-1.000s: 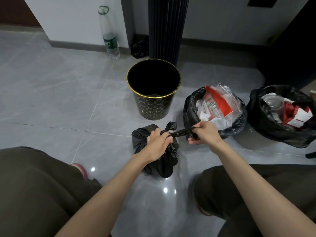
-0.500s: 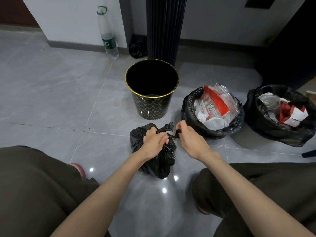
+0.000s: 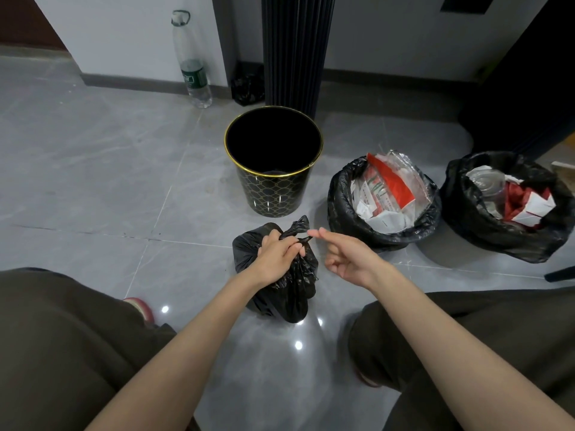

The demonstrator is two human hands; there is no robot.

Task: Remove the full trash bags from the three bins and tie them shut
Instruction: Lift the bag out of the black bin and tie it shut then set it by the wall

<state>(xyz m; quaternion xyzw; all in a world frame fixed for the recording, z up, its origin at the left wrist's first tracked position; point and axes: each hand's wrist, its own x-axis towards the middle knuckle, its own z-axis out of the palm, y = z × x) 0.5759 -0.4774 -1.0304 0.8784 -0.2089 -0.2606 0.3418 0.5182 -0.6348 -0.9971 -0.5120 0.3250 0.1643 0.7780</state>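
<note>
Our right hand [image 3: 345, 259] has released the pulled end, fingers [image 3: 326, 239] now open; left hand [image 3: 278, 258] fingers grip the black bag [image 3: 283, 297], which seems tied.

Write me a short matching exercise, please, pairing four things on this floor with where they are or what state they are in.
Things:
1. small black bag
2. gold-rimmed bin
3. middle bag
4. plastic bottle

Place or state:
a. upright by the wall
b. open, red and clear wrappers showing
c. gripped at the neck by the left hand
d. bare rim, no liner over it

Pairs: 1-c, 2-d, 3-b, 4-a
</note>
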